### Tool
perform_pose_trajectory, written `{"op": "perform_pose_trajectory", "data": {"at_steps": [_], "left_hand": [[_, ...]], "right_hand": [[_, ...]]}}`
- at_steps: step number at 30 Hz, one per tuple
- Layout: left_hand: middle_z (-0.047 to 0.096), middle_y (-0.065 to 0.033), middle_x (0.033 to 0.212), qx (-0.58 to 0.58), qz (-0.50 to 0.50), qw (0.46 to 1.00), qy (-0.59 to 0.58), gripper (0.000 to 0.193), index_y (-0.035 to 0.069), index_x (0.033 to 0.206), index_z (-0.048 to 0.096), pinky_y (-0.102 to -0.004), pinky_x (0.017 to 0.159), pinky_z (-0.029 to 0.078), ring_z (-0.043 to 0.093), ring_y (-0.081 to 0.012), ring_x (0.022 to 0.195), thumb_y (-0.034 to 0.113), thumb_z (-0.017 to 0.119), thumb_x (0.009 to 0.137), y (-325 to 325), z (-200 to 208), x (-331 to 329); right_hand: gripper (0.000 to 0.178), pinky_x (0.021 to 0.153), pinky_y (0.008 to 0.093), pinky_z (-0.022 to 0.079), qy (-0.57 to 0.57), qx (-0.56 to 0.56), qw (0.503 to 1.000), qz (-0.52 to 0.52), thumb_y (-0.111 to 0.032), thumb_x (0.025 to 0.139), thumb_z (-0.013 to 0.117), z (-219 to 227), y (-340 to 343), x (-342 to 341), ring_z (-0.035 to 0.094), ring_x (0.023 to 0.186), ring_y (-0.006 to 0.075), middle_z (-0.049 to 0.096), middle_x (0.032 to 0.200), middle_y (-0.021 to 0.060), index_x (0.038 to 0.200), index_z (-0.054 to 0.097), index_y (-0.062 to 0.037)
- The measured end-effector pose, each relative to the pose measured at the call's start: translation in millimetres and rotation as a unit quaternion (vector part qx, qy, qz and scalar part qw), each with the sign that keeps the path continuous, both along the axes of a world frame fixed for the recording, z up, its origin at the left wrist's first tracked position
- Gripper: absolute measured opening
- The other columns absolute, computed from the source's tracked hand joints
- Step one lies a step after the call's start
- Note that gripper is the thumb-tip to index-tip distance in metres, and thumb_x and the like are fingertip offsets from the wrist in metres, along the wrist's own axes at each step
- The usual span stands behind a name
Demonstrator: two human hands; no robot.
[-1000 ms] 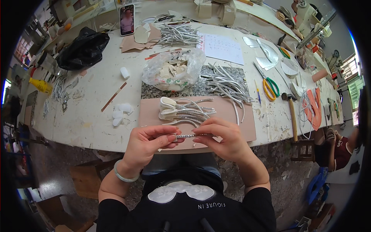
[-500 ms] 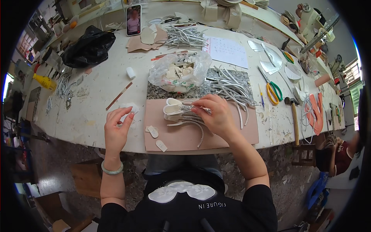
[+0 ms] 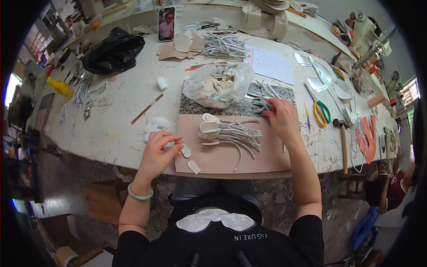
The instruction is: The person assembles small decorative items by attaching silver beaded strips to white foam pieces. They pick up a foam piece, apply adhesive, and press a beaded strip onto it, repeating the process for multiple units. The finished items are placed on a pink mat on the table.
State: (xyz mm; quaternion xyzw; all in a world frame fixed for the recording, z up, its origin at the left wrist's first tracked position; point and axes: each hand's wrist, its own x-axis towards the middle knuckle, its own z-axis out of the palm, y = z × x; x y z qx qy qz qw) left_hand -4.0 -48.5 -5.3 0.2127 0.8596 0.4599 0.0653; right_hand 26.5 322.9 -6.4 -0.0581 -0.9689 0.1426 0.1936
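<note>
My left hand (image 3: pixel 159 155) hovers by the left edge of a pinkish-brown board (image 3: pixel 213 161), thumb and fingers apart. Right at its fingertips lies a small cream rounded tab (image 3: pixel 186 151); another tab (image 3: pixel 194 167) is nearer me. Over at the pile of silver cords (image 3: pixel 268 90), my right hand (image 3: pixel 283 119) has its fingertips pinched together on a cord, partly hidden by the hand. Between my hands a bundle of silver straps (image 3: pixel 238 133) rests on the board, with looped cream ends (image 3: pixel 209 127) at its left.
Behind the board, a clear plastic bag (image 3: pixel 218 86) of cream scraps sits on a speckled stone slab (image 3: pixel 189 107). Scissors (image 3: pixel 320 111) and a hammer (image 3: pixel 342 144) lie to the right. Farther back are a black bag (image 3: pixel 113 51), a phone (image 3: pixel 166 24) and a written sheet (image 3: pixel 271 64).
My right hand has left the strap bundle and moved right to the loose cords; the bundle now lies on the board. My left hand has come closer to the cream tabs. The view has shifted slightly.
</note>
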Motion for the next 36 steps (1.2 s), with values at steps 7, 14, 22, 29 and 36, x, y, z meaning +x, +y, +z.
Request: {"op": "perform_pose_trajectory", "data": {"at_steps": [7,14,22,29,36], "left_hand": [[0.057,-0.0068,0.101,-0.049,-0.051,0.996,0.052,0.034,0.005,0.100,0.065,-0.0340,0.089,0.040,0.047,-0.0258,0.103,0.019,0.080,0.073,5.9,12.1,14.1],[0.064,-0.0057,0.095,-0.058,-0.062,0.988,0.127,0.029,0.004,0.095,0.067,-0.0334,0.081,0.045,0.055,-0.0213,0.094,0.017,0.081,0.072,6.1,4.8,13.0],[0.069,-0.0033,0.083,0.192,0.148,0.966,-0.094,0.016,0.001,0.097,0.071,-0.0216,0.055,0.042,0.061,-0.0092,0.074,0.014,0.070,0.088,7.8,7.3,6.8],[0.070,-0.0064,0.082,0.347,0.110,0.910,-0.200,0.019,-0.002,0.101,0.070,-0.0196,0.053,0.043,0.063,-0.0097,0.073,0.013,0.069,0.089,39.5,20.7,0.5],[0.069,-0.0051,0.086,0.358,0.001,0.905,-0.229,0.018,0.000,0.104,0.069,-0.0194,0.054,0.043,0.061,-0.0078,0.075,0.012,0.065,0.091,79.0,40.4,-10.0]], "right_hand": [[0.019,0.076,0.0371,0.045,0.049,-0.114,0.992,0.003,-0.012,0.083,0.067,15.8,-2.7,5.2,0.061,0.082,0.0251,0.062,0.087,0.0088,0.100,0.066,-0.0037],[0.019,0.073,0.0378,0.049,0.001,-0.115,0.993,0.005,-0.003,0.087,0.059,29.9,6.2,15.1,0.061,0.079,0.0295,0.060,0.095,0.0139,0.104,0.065,-0.0002],[0.017,0.063,0.0363,0.048,0.094,-0.128,0.986,-0.049,-0.012,0.085,0.066,58.0,-24.6,27.3,0.062,0.073,0.0257,0.059,0.089,0.0104,0.100,0.067,-0.0040],[0.012,0.062,0.0399,0.049,0.119,-0.042,0.990,-0.062,-0.019,0.087,0.066,53.4,-24.6,16.9,0.062,0.072,0.0296,0.060,0.086,0.0086,0.093,0.068,-0.0097],[0.012,0.074,0.0395,0.048,0.074,-0.194,0.978,-0.003,-0.008,0.090,0.059,36.1,8.4,26.2,0.062,0.084,0.0330,0.060,0.089,0.0137,0.096,0.066,-0.0010]]}}
